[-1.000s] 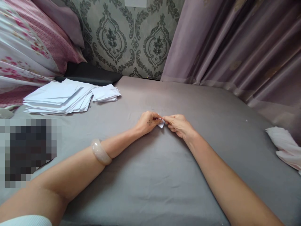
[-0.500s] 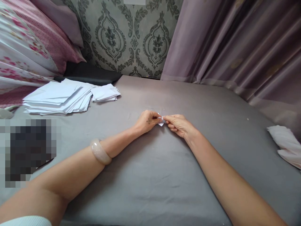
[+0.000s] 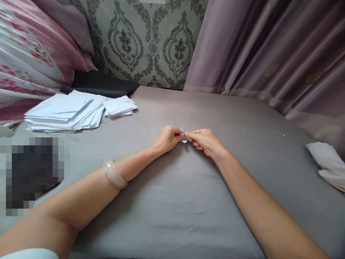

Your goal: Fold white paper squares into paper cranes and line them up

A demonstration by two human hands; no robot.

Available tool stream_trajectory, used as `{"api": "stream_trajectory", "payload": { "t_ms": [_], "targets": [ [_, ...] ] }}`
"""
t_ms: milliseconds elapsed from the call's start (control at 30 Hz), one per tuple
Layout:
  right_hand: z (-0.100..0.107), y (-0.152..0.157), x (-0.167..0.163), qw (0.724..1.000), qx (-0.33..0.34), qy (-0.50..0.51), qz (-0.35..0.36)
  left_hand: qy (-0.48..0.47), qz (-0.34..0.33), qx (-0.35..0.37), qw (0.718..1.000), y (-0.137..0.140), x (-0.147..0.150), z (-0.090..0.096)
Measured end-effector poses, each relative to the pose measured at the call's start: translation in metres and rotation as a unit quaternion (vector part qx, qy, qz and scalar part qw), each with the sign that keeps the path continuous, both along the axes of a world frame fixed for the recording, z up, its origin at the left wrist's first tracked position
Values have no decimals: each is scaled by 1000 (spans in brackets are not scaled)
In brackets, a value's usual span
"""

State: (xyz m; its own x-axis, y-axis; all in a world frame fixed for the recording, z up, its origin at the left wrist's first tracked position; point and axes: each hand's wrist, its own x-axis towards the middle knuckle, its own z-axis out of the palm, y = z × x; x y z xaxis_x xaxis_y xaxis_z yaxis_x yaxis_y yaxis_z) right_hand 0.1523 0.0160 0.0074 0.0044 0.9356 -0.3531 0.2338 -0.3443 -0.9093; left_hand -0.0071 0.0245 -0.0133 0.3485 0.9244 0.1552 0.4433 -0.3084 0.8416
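Paper point(image 3: 184, 140), one small white piece, sits pinched by the left hand point(image 3: 167, 139) and right hand point(image 3: 206, 141) over the grey sheet point(image 3: 172, 201), fingers hiding much of it. Large stack point(image 3: 58, 109) and small stack point(image 3: 120, 105) lie farther left; pale cloth point(image 3: 326, 156), far right.

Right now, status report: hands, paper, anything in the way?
Left hand and right hand both pinching one small white paper piece. Grey cloth beneath. Larger white paper stack and smaller white paper stack off left, not in the way.
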Motion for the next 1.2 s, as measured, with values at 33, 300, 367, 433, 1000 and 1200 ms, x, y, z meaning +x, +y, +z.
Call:
{"api": "stream_trajectory", "payload": {
  "t_ms": [33, 300, 367, 433, 1000, 1200],
  "targets": [
    [1, 0, 0, 1000, -8, 11, -3, 0, -1, 0, 1000, 0, 0, 0],
    [13, 1, -1, 990, -101, 99, -16, 14, -6, 0, 1000, -1, 0, 3],
    [15, 3, 0, 990, -111, 91, -13, 14, -1, -4, 1000, -1, 0, 2],
    [15, 5, 1, 990, -117, 76, -8, 10, -2, -2, 1000, -1, 0, 2],
    [6, 15, 14, 990, -109, 76, 49, 55, 28, 66, 996, 2, 2, -4],
    [2, 13, 13, 996, -68, 26, 59, 50, 20, 49, 997, 0, 2, -2]
  ]
}}
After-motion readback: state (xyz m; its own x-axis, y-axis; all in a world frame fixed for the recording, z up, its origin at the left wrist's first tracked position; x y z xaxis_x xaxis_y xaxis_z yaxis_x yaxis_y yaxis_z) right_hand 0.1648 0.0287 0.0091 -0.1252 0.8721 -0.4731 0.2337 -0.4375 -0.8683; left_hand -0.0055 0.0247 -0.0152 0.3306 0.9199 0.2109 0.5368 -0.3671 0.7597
